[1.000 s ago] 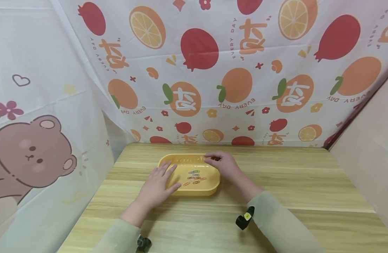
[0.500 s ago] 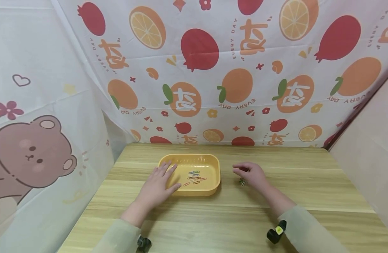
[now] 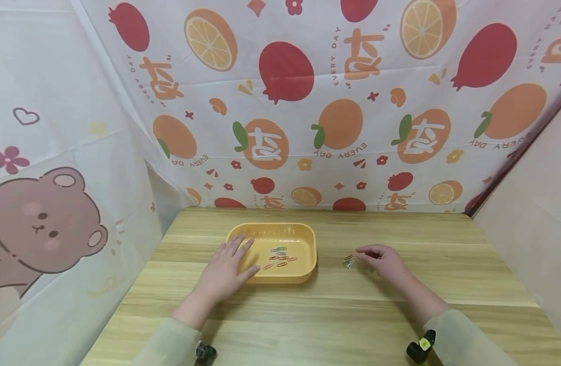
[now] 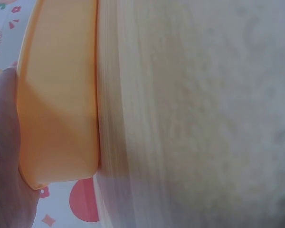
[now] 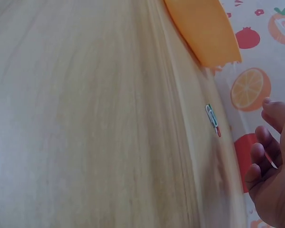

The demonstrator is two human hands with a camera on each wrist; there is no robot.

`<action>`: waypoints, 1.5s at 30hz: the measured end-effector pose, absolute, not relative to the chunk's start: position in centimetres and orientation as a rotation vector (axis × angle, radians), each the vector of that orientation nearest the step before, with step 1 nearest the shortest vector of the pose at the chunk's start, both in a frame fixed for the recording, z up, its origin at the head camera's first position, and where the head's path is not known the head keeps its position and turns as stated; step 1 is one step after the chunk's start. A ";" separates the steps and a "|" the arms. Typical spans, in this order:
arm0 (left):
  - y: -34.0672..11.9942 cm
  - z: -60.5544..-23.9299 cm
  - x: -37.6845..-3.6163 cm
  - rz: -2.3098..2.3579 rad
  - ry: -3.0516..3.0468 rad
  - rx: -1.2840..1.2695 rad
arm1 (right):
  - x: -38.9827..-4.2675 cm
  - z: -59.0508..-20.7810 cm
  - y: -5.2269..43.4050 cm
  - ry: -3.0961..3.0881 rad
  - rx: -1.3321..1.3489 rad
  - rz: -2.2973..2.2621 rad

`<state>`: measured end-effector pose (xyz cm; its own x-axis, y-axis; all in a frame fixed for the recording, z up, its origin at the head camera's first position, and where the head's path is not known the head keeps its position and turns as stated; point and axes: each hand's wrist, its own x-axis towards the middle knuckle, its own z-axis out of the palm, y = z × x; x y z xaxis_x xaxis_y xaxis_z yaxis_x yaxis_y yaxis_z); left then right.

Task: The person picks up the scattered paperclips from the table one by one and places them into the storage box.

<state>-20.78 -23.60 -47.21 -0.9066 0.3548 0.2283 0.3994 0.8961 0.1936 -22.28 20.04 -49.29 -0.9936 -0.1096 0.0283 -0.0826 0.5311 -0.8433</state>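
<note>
My left hand [image 3: 224, 272] rests over the left end of a yellow plastic tray [image 3: 280, 279], its fingers spread across the rim. Several coloured paper clips [image 3: 282, 258] lie scattered on the tray's floor. To the right of the tray, a small group of paper clips [image 3: 348, 264] lies on the tabletop, green, white and reddish. Just right of that group is my right hand [image 3: 392, 264], thumb and fingers loosely bent, fingertips close to the clips. The right wrist view shows nothing between those fingers [image 5: 259, 154], with the loose paper clips [image 5: 212, 118] beside them.
The wooden table [image 3: 280, 320] ends at a fruit-print cloth [image 3: 335, 173] hanging behind it. A white cloth with a bear print [image 3: 47, 223] hangs on the left, and a pale panel [image 3: 532, 218] stands on the right. Each sleeve carries a black wrist camera [image 3: 419, 348].
My right hand has moved from the tray's far right rim to the right, uncovering the loose paper clips on the table. The left hand stays on the tray.
</note>
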 end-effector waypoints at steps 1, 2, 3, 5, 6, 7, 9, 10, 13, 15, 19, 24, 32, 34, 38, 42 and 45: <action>-23.6 -47.2 -20.8 -0.350 -2.875 -0.575 | -22.3 -49.4 20.1 2.728 -0.179 -1.489; -23.6 -47.2 -20.8 -0.349 -2.876 -0.574 | -22.3 -49.4 20.0 2.732 -0.186 -1.477; -23.6 -47.3 -20.8 -0.353 -2.876 -0.574 | -22.3 -49.5 20.0 2.735 -0.191 -1.463; -23.7 -47.3 -20.7 -0.349 -2.878 -0.572 | -22.3 -49.7 20.0 2.761 -0.220 -1.423; -23.7 -47.3 -20.7 -0.354 -2.878 -0.572 | -22.3 -49.8 20.0 2.771 -0.235 -1.403; -23.7 -47.3 -20.7 -0.356 -2.878 -0.572 | -22.4 -49.9 20.0 2.787 -0.254 -1.377; -23.7 -47.3 -20.6 -0.357 -2.878 -0.574 | -22.5 -50.1 20.1 2.828 -0.290 -1.304; -23.7 -47.3 -20.6 -0.351 -2.878 -0.575 | -22.6 -50.2 20.1 2.851 -0.313 -1.264; -23.6 -47.2 -20.6 -0.346 -2.877 -0.578 | -23.0 -50.5 20.2 2.894 -0.351 -1.167; -23.6 -47.2 -20.6 -0.345 -2.872 -0.581 | -23.2 -50.6 20.3 2.914 -0.383 -1.106; -23.7 -47.3 -20.6 -0.344 -2.872 -0.579 | -23.7 -50.8 20.2 2.926 -0.455 -1.022; -23.7 -47.3 -20.6 -0.336 -2.882 -0.571 | -24.3 -50.8 20.1 2.917 -0.547 -0.973; -23.6 -47.2 -20.5 -0.337 -2.885 -0.567 | -24.7 -50.5 20.0 2.843 -0.682 -0.924; -23.6 -47.2 -20.6 -0.339 -2.883 -0.569 | -24.7 -50.4 19.9 2.829 -0.696 -0.915; -23.7 -47.5 -20.7 -0.333 -2.884 -0.567 | -24.7 -50.2 19.9 2.820 -0.708 -0.888; -23.7 -47.7 -20.8 -0.325 -2.882 -0.564 | -24.7 -50.2 19.8 2.827 -0.723 -0.866; -23.7 -47.6 -20.8 -0.330 -2.879 -0.563 | -24.7 -50.3 19.8 2.831 -0.742 -0.861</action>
<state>-20.79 -23.72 -47.59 -0.9100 0.3479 0.2256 0.3899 0.9030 0.1804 -24.72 19.78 -50.27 -0.8779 -0.4759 0.0525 -0.4247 0.7232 -0.5446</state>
